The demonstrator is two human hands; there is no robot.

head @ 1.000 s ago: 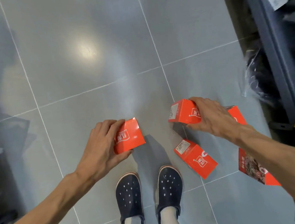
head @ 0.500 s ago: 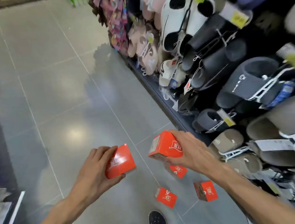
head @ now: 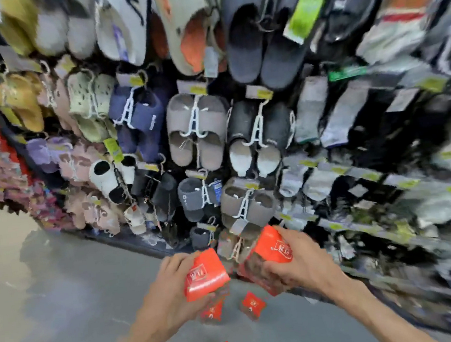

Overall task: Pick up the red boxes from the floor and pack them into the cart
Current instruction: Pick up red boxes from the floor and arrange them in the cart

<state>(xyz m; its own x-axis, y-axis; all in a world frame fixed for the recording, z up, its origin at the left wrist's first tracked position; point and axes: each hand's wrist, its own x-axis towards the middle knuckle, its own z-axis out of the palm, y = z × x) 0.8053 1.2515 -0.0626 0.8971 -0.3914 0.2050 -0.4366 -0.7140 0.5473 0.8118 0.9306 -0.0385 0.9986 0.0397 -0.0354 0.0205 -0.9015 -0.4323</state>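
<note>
Head view, blurred: my left hand (head: pixel 172 292) curls its fingers around one red box (head: pixel 205 277), and my right hand (head: pixel 300 262) grips another red box (head: pixel 273 248) beside it. Both boxes carry a white-framed label I cannot read. Three more red boxes (head: pixel 252 305) lie on the grey floor (head: pixel 67 307) below. Behind them, a shelf wall (head: pixel 198 124) holds hanging slippers with yellow tags.

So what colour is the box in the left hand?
Red with a white label: the box in the left hand, seen in the head view.
</note>
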